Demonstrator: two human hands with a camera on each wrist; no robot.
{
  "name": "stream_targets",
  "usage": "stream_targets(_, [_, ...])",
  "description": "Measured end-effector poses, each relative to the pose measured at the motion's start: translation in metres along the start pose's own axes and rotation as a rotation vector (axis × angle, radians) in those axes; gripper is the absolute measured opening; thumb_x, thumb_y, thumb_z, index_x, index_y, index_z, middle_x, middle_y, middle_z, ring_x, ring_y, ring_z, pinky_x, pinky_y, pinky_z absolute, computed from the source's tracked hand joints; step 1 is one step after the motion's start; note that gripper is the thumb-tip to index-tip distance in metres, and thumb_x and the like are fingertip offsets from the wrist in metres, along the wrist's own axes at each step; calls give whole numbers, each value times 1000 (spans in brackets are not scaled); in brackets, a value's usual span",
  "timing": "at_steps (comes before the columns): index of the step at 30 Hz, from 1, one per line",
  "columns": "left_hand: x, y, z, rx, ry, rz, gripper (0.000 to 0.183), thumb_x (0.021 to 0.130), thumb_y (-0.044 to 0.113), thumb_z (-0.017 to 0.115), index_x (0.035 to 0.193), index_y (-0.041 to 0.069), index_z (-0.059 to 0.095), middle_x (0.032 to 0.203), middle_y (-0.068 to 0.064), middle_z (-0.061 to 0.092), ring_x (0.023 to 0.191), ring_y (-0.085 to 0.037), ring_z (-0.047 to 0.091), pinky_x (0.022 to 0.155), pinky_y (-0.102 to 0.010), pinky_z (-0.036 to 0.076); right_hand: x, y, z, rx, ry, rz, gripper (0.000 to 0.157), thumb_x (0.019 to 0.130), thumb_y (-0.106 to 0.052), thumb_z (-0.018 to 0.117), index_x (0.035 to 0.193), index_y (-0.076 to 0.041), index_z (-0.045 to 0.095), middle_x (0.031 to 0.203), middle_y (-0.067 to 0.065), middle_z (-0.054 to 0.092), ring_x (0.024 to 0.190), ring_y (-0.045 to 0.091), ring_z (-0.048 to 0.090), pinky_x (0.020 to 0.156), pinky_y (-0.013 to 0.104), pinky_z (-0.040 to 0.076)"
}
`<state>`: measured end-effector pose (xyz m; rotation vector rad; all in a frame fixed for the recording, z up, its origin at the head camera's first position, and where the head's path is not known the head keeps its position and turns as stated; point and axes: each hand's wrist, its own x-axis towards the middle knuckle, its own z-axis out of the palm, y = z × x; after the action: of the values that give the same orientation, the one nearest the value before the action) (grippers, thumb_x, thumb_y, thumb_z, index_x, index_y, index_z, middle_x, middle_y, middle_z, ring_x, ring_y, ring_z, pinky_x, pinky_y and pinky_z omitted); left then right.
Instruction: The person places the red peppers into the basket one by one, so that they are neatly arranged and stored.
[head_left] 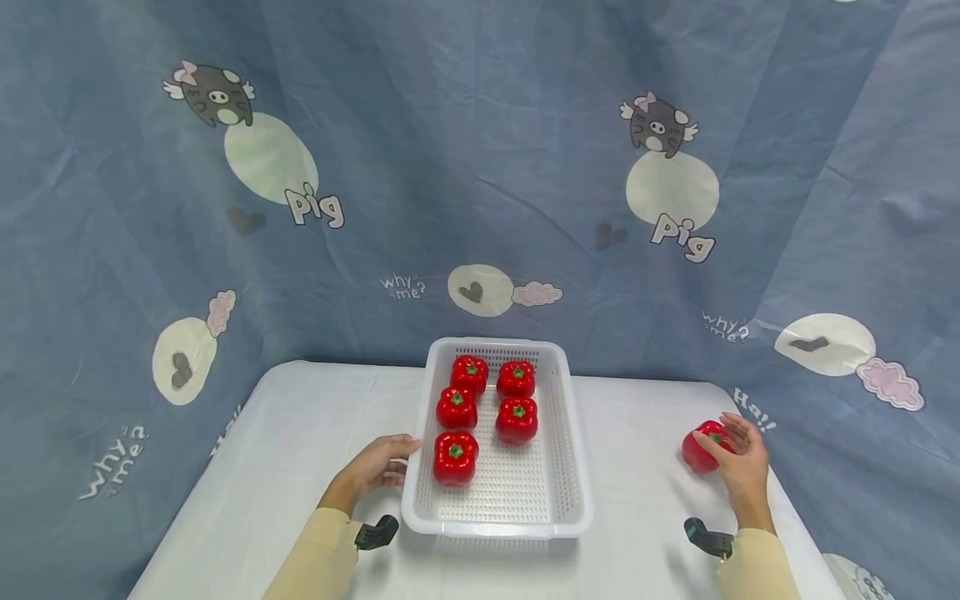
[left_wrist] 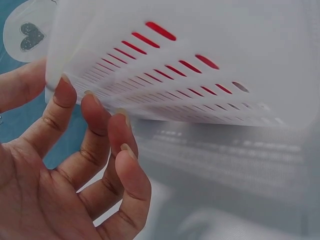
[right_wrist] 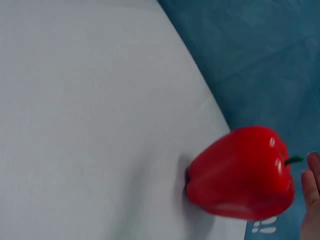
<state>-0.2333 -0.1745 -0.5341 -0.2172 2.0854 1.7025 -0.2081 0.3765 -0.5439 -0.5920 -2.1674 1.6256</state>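
A white plastic basket (head_left: 564, 467) holds several red bell peppers, among them a near one (head_left: 455, 458) on its left side. My left hand (head_left: 381, 463) holds the basket's left edge, thumb at the rim and curled fingers against the slotted wall. Through the wall's slots red shows in the left wrist view. Off to the right, a lone red bell pepper (right_wrist: 240, 175) stands upright on the table, its green stem up. My right hand (head_left: 742, 467) is spread over it, thumb crossing its top in the head view; the visible fingertips (right_wrist: 310, 185) are just beyond the stem.
The white-covered table (head_left: 630, 492) extends on both sides of the basket. A blue cloth (head_left: 480, 167) printed with pigs and clouds hangs behind and along the sides. The lone pepper is close to the table's right edge.
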Motion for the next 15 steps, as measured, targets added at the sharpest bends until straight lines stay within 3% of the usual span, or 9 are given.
stream_targets(5, [0, 0, 1, 6, -2, -4, 37, 93, 31, 59, 117, 3, 64, 102, -8, 69, 85, -22, 63, 72, -34, 55, 29, 47, -11, -52, 28, 35, 71, 80, -41, 77, 142, -32, 43, 149, 2, 39, 143, 28, 24, 113, 48, 28])
stream_targets(8, [0, 0, 1, 5, 0, -5, 37, 93, 31, 59, 116, 2, 64, 100, -8, 68, 84, -22, 63, 71, -34, 55, 38, 60, -12, -47, 50, 69, 75, 78, -44, 78, 142, -36, 40, 151, -2, 36, 145, 24, 19, 115, 49, 21])
stream_targets(15, [-1, 1, 0, 12, -3, 0, 37, 93, 31, 59, 116, 2, 64, 101, -8, 69, 84, -22, 64, 73, -35, 56, 16, 32, -9, -75, 17, 86, 82, 82, -37, 76, 150, -25, 32, 156, 11, 26, 146, 33, 12, 116, 53, 13])
